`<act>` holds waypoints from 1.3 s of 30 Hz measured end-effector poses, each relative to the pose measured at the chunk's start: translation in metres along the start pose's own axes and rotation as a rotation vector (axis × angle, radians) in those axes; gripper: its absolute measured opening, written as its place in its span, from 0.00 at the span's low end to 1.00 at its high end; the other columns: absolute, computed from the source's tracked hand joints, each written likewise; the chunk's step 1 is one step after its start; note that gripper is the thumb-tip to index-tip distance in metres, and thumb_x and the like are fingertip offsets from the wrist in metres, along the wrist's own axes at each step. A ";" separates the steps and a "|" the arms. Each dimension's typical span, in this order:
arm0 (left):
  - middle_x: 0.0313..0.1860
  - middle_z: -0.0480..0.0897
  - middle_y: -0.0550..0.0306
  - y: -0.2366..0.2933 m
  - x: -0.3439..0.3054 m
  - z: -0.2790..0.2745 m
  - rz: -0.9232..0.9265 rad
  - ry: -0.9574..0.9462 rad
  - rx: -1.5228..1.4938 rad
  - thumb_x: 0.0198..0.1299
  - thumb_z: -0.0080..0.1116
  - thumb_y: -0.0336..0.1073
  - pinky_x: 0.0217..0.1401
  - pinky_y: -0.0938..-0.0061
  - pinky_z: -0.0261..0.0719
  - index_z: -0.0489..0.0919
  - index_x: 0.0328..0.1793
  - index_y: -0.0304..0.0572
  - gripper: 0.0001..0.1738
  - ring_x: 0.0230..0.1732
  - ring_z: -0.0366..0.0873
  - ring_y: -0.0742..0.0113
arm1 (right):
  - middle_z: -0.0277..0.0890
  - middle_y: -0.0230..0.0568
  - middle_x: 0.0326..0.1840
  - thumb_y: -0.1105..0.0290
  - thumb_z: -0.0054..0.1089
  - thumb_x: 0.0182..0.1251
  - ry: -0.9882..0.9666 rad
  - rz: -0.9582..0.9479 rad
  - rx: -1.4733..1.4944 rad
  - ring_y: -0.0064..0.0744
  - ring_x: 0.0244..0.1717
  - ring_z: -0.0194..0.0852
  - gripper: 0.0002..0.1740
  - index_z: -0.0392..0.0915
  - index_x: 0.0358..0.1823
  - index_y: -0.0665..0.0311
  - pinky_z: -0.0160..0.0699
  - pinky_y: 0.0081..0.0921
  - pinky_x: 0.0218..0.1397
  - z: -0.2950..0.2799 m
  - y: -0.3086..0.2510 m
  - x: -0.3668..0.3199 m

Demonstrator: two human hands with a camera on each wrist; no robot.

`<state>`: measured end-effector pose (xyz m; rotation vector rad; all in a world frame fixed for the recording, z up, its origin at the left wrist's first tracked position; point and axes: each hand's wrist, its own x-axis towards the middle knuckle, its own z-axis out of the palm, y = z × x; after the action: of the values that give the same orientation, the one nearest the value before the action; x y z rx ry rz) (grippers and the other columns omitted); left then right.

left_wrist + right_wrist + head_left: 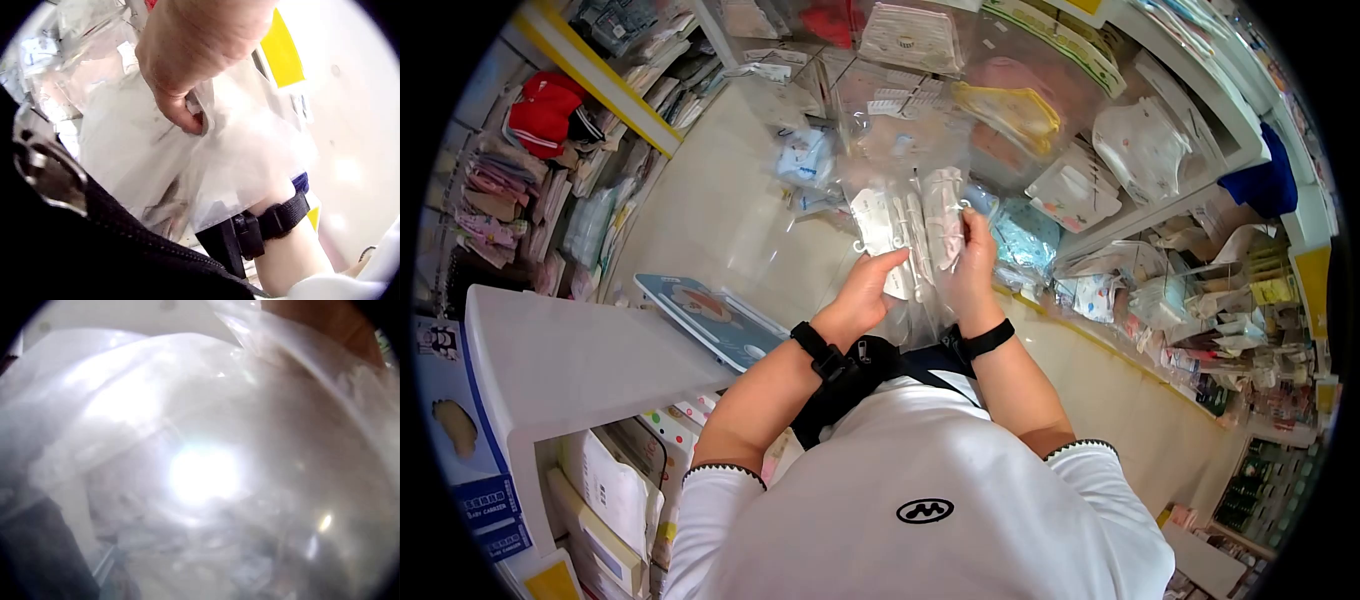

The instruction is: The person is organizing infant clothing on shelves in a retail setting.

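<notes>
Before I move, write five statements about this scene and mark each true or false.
The left hand and right hand both hold clear plastic packaging. True.
Both wrists are bare. False: each wears a black strap.
The white T-shirt bears a black oval logo. True.
Nothing red shows in the head view. False: a red item with white stripes lies at upper left.
Blue packaging at the head view's lower left reads BABY CARRIER. True.

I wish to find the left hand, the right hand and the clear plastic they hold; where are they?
Left hand (pixel 862 292): head view, middle of the hand.
Right hand (pixel 972 270): head view, middle of the hand.
Clear plastic (pixel 242 147): left wrist view, its loose middle part.
</notes>
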<state>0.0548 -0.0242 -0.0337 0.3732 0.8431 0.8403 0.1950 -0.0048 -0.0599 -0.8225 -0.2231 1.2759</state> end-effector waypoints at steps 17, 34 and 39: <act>0.39 0.78 0.50 0.006 0.023 -0.035 -0.011 0.125 0.167 0.45 0.50 0.23 0.39 0.65 0.80 0.73 0.48 0.30 0.20 0.38 0.79 0.58 | 0.67 0.24 0.23 0.74 0.55 0.55 -0.260 -0.204 -0.680 0.11 0.24 0.60 0.05 0.73 0.32 0.68 0.61 0.12 0.27 0.010 -0.034 0.005; 0.39 0.78 0.53 0.027 -0.009 -0.074 0.177 0.608 -0.039 0.46 0.50 0.26 0.39 0.64 0.79 0.73 0.46 0.34 0.17 0.39 0.78 0.58 | 0.74 0.47 0.32 0.66 0.57 0.46 -0.646 -0.488 -1.762 0.47 0.35 0.73 0.10 0.74 0.27 0.66 0.71 0.34 0.40 -0.094 -0.098 0.220; 0.42 0.78 0.54 0.019 -0.009 -0.047 0.105 0.777 0.037 0.46 0.52 0.27 0.36 0.69 0.77 0.72 0.50 0.36 0.21 0.37 0.78 0.61 | 0.74 0.46 0.33 0.66 0.58 0.47 -0.619 -0.321 -1.745 0.44 0.37 0.74 0.10 0.74 0.28 0.65 0.72 0.33 0.41 -0.092 -0.098 0.261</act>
<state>0.0049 -0.0203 -0.0476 0.1107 1.5679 1.0859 0.4034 0.1876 -0.1347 -1.6553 -2.0560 0.7400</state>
